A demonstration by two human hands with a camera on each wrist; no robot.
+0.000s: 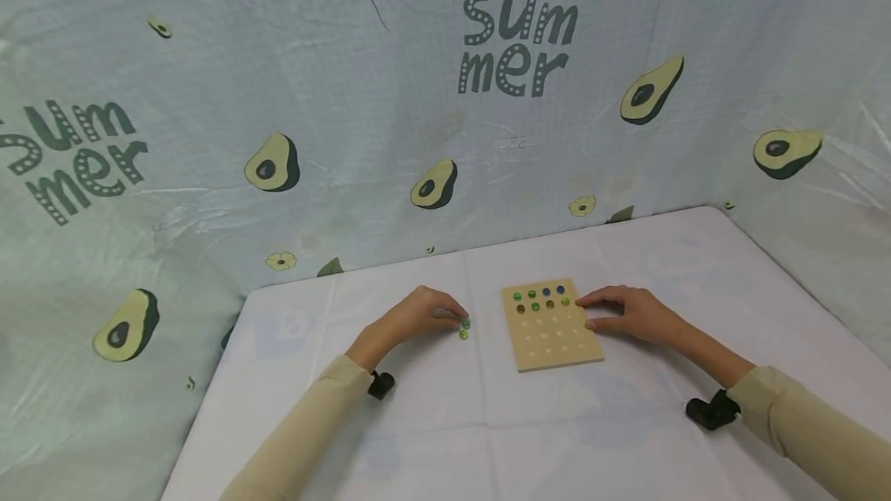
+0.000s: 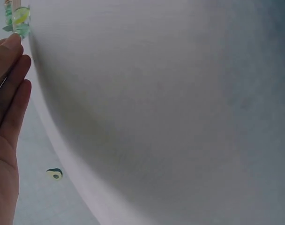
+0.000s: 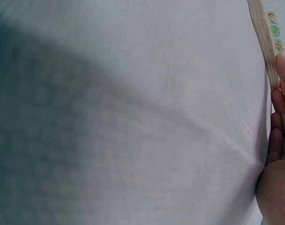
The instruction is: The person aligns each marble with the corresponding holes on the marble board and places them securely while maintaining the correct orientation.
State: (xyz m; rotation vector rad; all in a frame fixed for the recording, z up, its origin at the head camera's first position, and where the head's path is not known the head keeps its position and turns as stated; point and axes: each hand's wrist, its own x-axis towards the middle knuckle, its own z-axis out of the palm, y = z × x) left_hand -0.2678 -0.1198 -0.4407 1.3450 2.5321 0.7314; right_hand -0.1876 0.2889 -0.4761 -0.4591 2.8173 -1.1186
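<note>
My left hand is low over the white table, its fingertips right at a green marble. A yellow-green marble lies just nearer to me. In the left wrist view the fingers are fairly straight, with the marbles beyond their tips. A square wooden board with rows of shallow hollows lies to the right. Green, blue, brown and yellow-green marbles fill its two far rows. My right hand rests at the board's right edge, thumb and forefinger extended and touching it.
A white cloth covers the table. Behind it hangs a pale curtain printed with avocados and lettering, which continues along both sides. Black wrist cameras are strapped at both wrists, close to the tabletop.
</note>
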